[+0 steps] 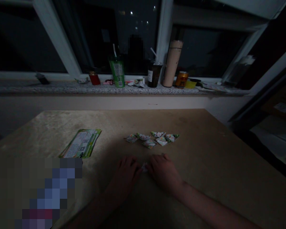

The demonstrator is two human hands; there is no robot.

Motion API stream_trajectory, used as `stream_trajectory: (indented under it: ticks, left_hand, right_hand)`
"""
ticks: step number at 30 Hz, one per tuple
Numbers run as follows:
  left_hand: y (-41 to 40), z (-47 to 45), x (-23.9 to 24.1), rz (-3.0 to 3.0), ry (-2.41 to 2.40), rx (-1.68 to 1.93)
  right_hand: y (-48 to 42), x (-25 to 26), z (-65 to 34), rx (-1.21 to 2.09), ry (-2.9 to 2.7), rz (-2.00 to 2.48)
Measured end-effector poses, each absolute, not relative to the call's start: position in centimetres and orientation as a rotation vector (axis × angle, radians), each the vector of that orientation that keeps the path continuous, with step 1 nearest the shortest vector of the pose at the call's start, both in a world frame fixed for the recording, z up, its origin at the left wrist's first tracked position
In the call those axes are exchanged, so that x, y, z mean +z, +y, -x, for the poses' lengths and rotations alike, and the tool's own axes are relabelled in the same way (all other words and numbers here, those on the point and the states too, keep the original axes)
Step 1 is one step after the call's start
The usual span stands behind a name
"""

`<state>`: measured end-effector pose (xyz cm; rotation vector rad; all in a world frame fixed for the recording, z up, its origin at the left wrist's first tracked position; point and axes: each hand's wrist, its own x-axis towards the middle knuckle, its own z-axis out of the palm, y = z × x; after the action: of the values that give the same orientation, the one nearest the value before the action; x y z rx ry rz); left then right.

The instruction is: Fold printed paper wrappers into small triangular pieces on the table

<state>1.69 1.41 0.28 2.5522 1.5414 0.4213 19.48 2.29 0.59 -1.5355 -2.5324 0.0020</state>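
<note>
In the dim light my left hand [127,171] and my right hand [165,175] rest close together on the table. A small pale folded wrapper [144,167] lies between them. The fingers of both hands are curled and closed on its sides, hiding most of it. Just beyond my hands several folded wrapper pieces [149,143], white with green and orange print, form a loose cluster. Their shapes are like flat diamonds and triangles. Left of them lies a flat green printed packet [82,144], apart from my hands.
The wooden table [216,152] reaches a wall under a speckled stone windowsill [69,90]. Along the sill stand a green cup [119,74] with a straw, a dark cup [153,76], a tall pink flask [173,63] and an orange can [181,79]. A pixelated patch covers the lower left.
</note>
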Motion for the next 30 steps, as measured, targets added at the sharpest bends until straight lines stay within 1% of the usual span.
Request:
stream_trajectory:
  ticks: [4, 10, 15, 17, 19, 21, 30]
  left_hand:
    - [1.4, -1.8, 0.3, -2.577, 1.545, 0.372]
    - [1.4, -2.0, 0.6, -2.615, 1.570, 0.358]
    - [-0.5, -2.5, 0.2, -2.707, 1.712, 0.363]
    - [-2.2, -2.8, -0.3, -2.832, 1.653, 0.397]
    - [-3.9, -3.1, -0.9, -2.945, 1.481, 0.453]
    - [-5.1, -3.2, -1.4, -2.964, 1.468, 0.463]
    - [-5.2, -3.2, -1.3, -3.038, 1.419, 0.437]
  right_hand:
    - [2.5, 0.4, -19.4, 0.000, -2.644, 1.437]
    - [2.9, 0.2, -19.5, 0.138, -2.530, 1.499]
    - [3.1, -0.2, -19.7, 0.114, -2.548, 1.466]
    - [3.2, -0.2, -19.7, 0.097, -2.558, 1.453]
    - [3.2, -0.3, -19.7, 0.080, -2.577, 1.432]
    - [3.2, -0.3, -19.8, 0.067, -2.593, 1.415]
    - [3.5, -0.6, -19.9, 0.102, -2.589, 1.389]
